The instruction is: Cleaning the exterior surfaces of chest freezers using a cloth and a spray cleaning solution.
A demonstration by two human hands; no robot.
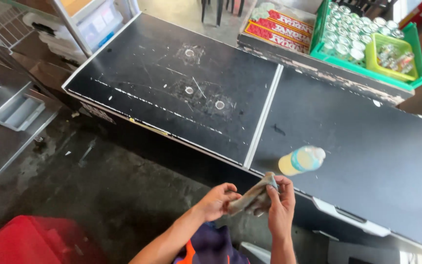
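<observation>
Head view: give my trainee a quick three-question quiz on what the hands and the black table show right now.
1. True or false: both hands grip the grey cloth.
2. The plastic bottle on the black table is: A upright, B lying on its side, C in the green crate.
3. Which hand is nearer the bottle?

Key:
1. True: left hand and right hand both hold it.
2. B.
3. The right hand.

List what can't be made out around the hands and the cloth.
- Head view: cloth is bunched between left hand and right hand; its full shape is hidden.
- Bottle is motion-blurred; its label is unreadable.
- Red bin is cut by the frame edge.
</observation>
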